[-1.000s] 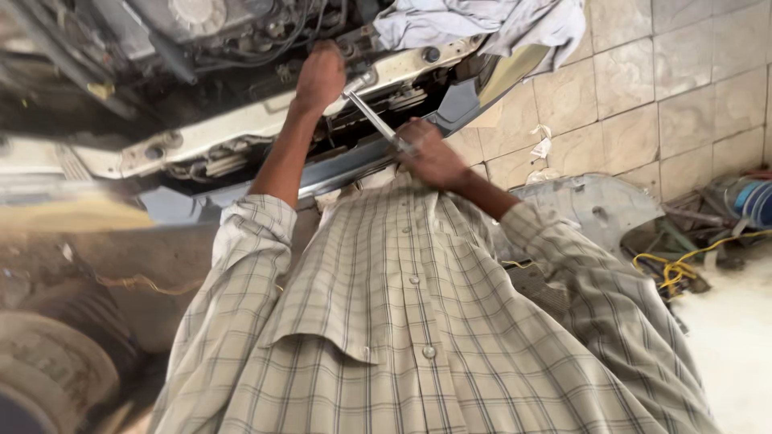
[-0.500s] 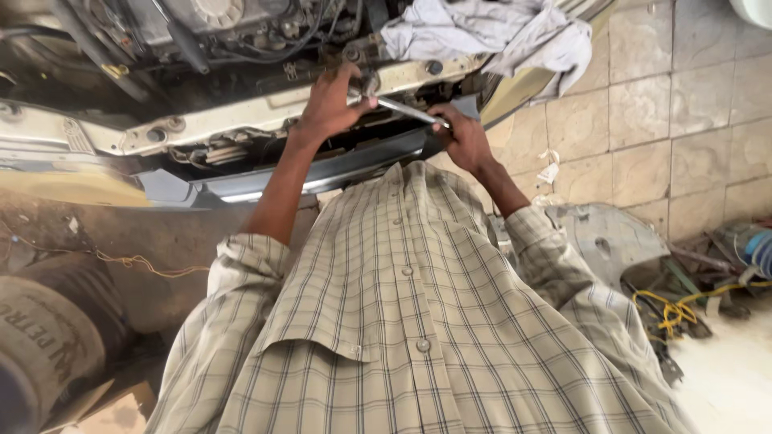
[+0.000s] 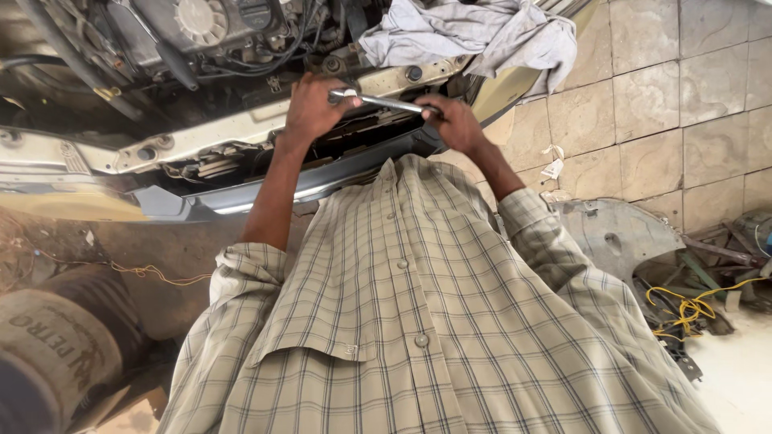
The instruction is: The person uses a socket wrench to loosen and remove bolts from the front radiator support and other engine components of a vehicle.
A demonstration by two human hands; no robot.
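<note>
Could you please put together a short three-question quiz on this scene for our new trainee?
1. True or false: both hands are on the wrench.
2. What lies draped on the car front, above the right hand?
A. a grey cloth
B. a red bucket
C. a coil of hose
3. Fill in: the left hand grips the wrench at its ____ end, by the panel.

Key
1. True: the left hand is at the head and the right hand is on the handle.
2. A: the cloth.
3. head
</note>
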